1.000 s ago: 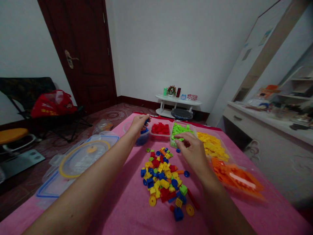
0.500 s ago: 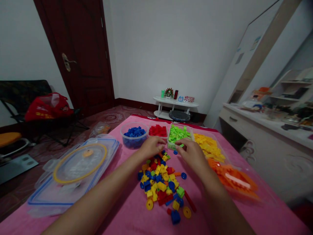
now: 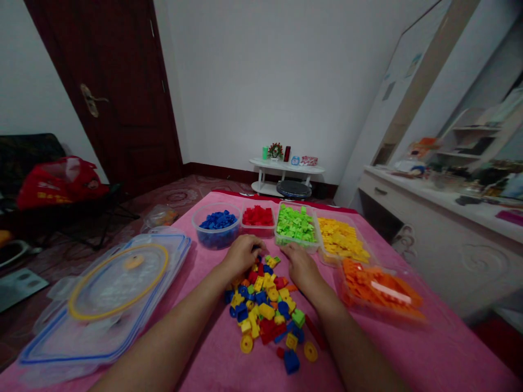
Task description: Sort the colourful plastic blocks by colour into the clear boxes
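Observation:
A loose pile of small plastic building pieces (image 3: 267,307) in blue, yellow, red, green and orange lies on the pink tablecloth (image 3: 212,359). My left hand (image 3: 241,257) rests on the pile's far left edge with its fingers curled down onto the pieces. My right hand (image 3: 300,267) sits on the far right edge, back up, fingers bent into the pile. What either hand grips is hidden. Just beyond the hands stand a round bowl of blue pieces (image 3: 216,224), a tub of red pieces (image 3: 257,218) and a tub of green pieces (image 3: 296,226).
A tub of yellow pieces (image 3: 341,239) and one of orange pieces (image 3: 378,288) run along the right. Stacked clear lids (image 3: 106,288) with blue and yellow rims lie at the left. A white cabinet (image 3: 429,239) stands right of the table, a dark door (image 3: 110,92) behind.
My left hand came back from the blue bowl to the pile's far edge. My right hand dropped from near the green tub onto the pile. The view shifted, bringing the tubs closer.

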`<action>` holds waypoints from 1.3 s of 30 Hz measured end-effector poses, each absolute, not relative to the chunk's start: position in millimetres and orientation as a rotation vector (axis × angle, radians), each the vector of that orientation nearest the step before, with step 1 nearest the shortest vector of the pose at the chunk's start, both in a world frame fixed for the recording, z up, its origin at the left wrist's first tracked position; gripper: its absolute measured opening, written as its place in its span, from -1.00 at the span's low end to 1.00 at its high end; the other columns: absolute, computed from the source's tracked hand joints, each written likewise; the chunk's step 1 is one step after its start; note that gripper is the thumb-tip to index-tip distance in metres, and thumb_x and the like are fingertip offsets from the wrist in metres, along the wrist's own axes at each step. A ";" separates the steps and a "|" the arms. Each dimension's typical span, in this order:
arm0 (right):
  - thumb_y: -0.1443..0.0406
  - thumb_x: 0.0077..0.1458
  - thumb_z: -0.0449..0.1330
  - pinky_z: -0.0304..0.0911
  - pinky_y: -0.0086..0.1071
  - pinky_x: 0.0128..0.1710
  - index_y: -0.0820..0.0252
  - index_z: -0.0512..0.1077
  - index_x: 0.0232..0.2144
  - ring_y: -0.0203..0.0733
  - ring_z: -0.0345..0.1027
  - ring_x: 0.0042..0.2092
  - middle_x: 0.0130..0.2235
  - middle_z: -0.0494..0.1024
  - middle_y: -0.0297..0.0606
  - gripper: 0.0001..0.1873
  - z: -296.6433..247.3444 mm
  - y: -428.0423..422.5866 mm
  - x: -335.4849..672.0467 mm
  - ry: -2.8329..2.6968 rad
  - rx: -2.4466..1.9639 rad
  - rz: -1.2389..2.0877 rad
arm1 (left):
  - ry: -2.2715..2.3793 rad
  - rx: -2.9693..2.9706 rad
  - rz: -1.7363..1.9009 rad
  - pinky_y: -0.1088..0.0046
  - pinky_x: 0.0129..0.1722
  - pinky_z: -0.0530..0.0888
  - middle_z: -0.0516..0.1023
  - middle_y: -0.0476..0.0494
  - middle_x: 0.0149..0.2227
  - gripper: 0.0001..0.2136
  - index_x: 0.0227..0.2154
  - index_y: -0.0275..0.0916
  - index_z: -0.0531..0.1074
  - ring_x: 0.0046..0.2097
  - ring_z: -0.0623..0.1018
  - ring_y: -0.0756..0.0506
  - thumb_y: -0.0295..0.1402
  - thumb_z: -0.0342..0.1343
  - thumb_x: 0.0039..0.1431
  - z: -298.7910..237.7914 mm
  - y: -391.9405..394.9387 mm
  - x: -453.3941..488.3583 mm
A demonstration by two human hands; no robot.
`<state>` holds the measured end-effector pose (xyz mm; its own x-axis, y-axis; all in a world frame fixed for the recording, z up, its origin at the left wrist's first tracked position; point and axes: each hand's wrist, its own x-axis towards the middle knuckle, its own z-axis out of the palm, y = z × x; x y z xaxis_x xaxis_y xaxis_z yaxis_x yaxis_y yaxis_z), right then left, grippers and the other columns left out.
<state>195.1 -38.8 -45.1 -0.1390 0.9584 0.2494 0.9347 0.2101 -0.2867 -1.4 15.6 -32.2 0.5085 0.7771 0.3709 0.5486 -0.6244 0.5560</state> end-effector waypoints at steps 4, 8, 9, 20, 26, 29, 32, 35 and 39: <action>0.52 0.05 -0.02 0.18 -0.42 -0.18 0.22 0.45 -0.10 -0.19 0.33 -0.13 -0.10 0.43 -0.11 -0.59 -43.3 -39.4 196.6 -2.043 -1.906 0.012 | 1.081 2.283 0.965 0.48 -0.25 0.36 0.61 -0.14 -0.29 -0.80 -0.32 -0.21 0.58 -0.28 0.52 -0.08 -0.48 0.08 0.04 -22.3 13.2 -3.1; 0.46 0.06 0.04 0.16 -0.35 -0.22 0.29 0.50 -0.23 -0.11 0.34 -0.16 -0.13 0.46 -0.01 -0.72 -38.3 -42.0 199.6 -1.962 -2.079 -0.113 | 1.015 2.378 0.679 0.50 -0.30 0.35 0.61 -0.12 -0.35 -0.83 -0.35 -0.16 0.59 -0.34 0.52 -0.08 -0.44 0.15 -0.01 -11.5 -2.6 4.6; 0.46 0.05 0.06 0.15 -0.35 -0.23 0.30 0.51 -0.27 -0.10 0.35 -0.16 -0.15 0.47 0.00 -0.76 -36.2 -42.5 200.6 -1.956 -2.107 -0.116 | 1.039 2.420 0.598 0.49 -0.30 0.35 0.61 -0.12 -0.37 -0.83 -0.37 -0.15 0.60 -0.34 0.52 -0.10 -0.44 0.16 -0.04 -9.8 -7.4 7.3; 0.44 -0.35 0.33 -0.02 -0.45 -0.57 0.07 0.51 -0.62 -0.29 0.30 -0.54 -0.55 0.50 -0.36 -0.84 29.8 -68.3 212.5 -2.218 -2.108 0.399 | 1.204 2.500 0.518 0.39 -0.29 0.34 0.61 -0.15 -0.38 -0.74 -0.43 -0.10 0.60 -0.29 0.52 -0.17 -0.54 0.13 -0.19 -11.1 -24.1 17.9; 0.55 -0.48 0.30 -0.08 -0.46 -0.60 0.15 0.44 -0.69 -0.31 0.22 -0.57 -0.60 0.44 -0.37 -0.76 24.9 -74.5 199.5 -2.285 -2.214 0.383 | 1.113 2.572 0.471 0.40 -0.28 0.33 0.59 -0.14 -0.40 -0.76 -0.44 -0.09 0.61 -0.29 0.51 -0.17 -0.54 0.14 -0.17 -6.6 -21.7 14.0; 0.52 -0.41 0.26 -0.09 -0.46 -0.60 0.14 0.45 -0.66 -0.32 0.21 -0.58 -0.60 0.44 -0.37 -0.80 27.1 -72.6 206.9 -2.240 -2.158 0.332 | 1.024 2.423 0.613 0.45 -0.31 0.32 0.57 -0.11 -0.39 -0.83 -0.45 -0.14 0.59 -0.32 0.49 -0.11 -0.50 0.17 -0.13 -6.3 -17.6 14.2; 0.42 -0.27 0.24 -0.07 -0.44 -0.58 0.14 0.45 -0.62 -0.31 0.21 -0.57 -0.59 0.43 -0.36 -0.91 37.2 -69.3 210.6 -2.100 -1.980 0.217 | 0.906 1.909 0.792 0.53 -0.41 0.32 0.51 -0.07 -0.48 -0.92 -0.45 -0.26 0.54 -0.45 0.43 -0.01 -0.45 0.21 -0.10 -4.4 -18.4 20.0; 0.33 -0.10 0.20 0.02 -0.45 -0.55 0.18 0.46 -0.53 -0.31 0.23 -0.55 -0.60 0.41 -0.38 -0.95 45.8 -66.4 200.0 -1.928 -1.674 0.231 | 0.738 1.244 0.841 0.64 -0.57 0.26 0.44 -0.05 -0.52 -0.81 -0.34 -0.33 0.47 -0.54 0.39 0.07 -0.39 0.24 -0.06 0.1 -23.5 27.1; 0.28 -0.05 0.21 0.19 -0.46 -0.49 0.21 0.49 -0.36 -0.30 0.34 -0.47 -0.46 0.51 -0.32 -0.84 44.2 -65.2 178.1 -1.772 -1.384 0.418 | 0.556 0.669 0.671 0.69 -0.64 0.27 0.45 -0.14 -0.47 -0.82 -0.30 -0.38 0.41 -0.52 0.45 0.05 -0.33 0.08 0.14 3.1 -25.6 30.2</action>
<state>178.1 -65.2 44.2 -0.0498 0.9147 0.4010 0.6389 0.3378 -0.6912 30.2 -25.6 3.1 0.6567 0.7122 -0.2480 -0.3758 0.5942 0.7111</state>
